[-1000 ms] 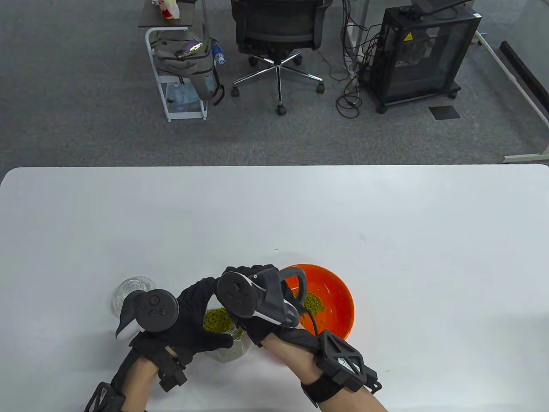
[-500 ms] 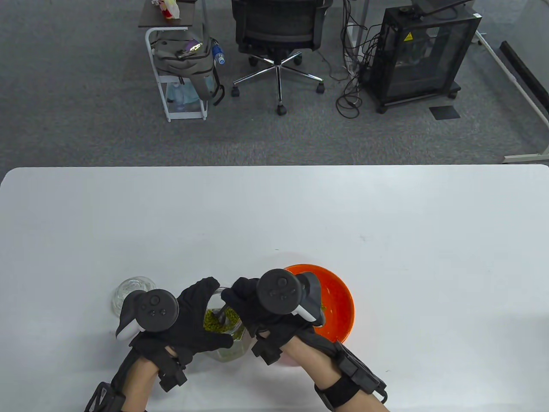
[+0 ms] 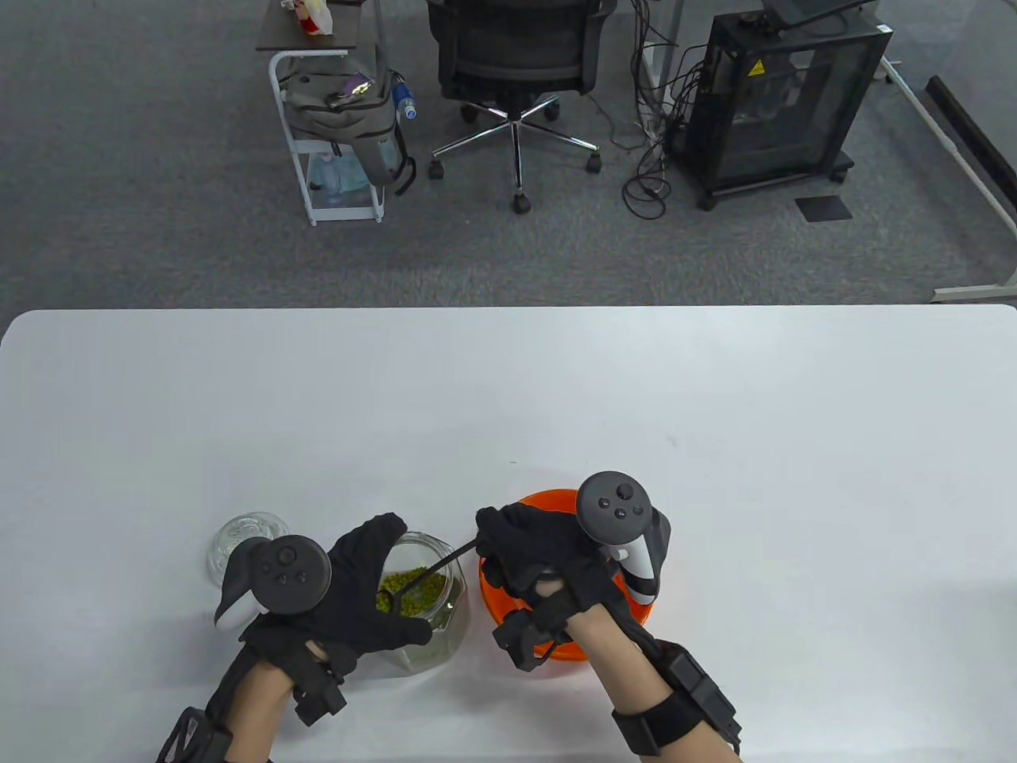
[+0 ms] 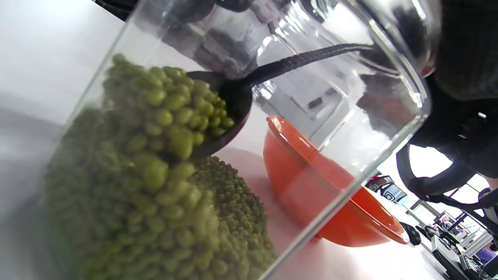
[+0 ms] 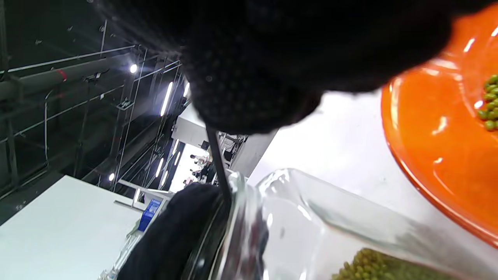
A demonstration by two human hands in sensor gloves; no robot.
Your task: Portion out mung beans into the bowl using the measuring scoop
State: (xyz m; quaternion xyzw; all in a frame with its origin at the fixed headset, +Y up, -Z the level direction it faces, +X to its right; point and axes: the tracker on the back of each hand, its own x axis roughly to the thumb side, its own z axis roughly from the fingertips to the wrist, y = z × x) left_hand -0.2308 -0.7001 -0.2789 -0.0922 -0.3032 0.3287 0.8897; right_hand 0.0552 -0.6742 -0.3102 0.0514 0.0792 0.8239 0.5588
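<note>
A clear glass jar (image 3: 429, 612) of green mung beans (image 3: 417, 592) is tilted on the table, my left hand (image 3: 361, 592) gripping it around the side. My right hand (image 3: 528, 552) pinches the thin handle of a black measuring scoop (image 3: 433, 566), whose cup is down inside the jar. In the left wrist view the scoop (image 4: 229, 105) is heaped with beans (image 4: 128, 186). The orange bowl (image 3: 643, 572) sits right of the jar, mostly under my right hand. A few beans (image 5: 489, 105) lie in the bowl (image 5: 435, 140) in the right wrist view.
A small clear glass lid (image 3: 242, 536) lies on the table left of my left hand. The white table (image 3: 715, 413) stretches far back and to both sides. Beyond it stand an office chair (image 3: 516, 71), a cart and a black cabinet on the carpet.
My right hand has swung right, rolling from over the jar mouth to over the bowl. The scoop's cup has gone down into the beans. The left hand and jar stayed put.
</note>
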